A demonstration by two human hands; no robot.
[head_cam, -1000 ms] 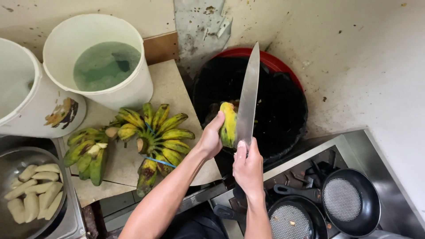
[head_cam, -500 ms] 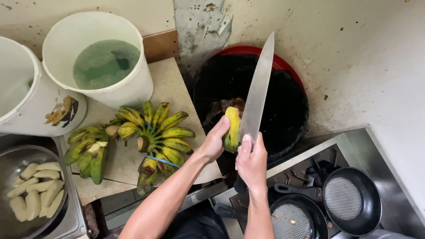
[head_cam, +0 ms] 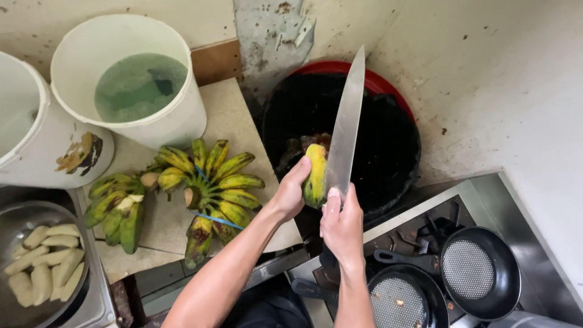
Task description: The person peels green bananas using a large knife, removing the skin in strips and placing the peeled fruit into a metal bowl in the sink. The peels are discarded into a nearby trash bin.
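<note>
Left hand (head_cam: 293, 193) gripping small banana (head_cam: 315, 174), right hand (head_cam: 341, 225) clasping long knife (head_cam: 344, 136), blade now nearer upright than before, over black-lined bin (head_cam: 388, 146); banana bunches (head_cam: 209, 188) on tabletop (head_cam: 243, 121) alongside.

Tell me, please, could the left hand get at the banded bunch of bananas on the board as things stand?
Probably yes, once freed: the left hand grips a banana over the black-lined bin, and the banded bunch lies just to its left on the board with nothing between them.
</note>
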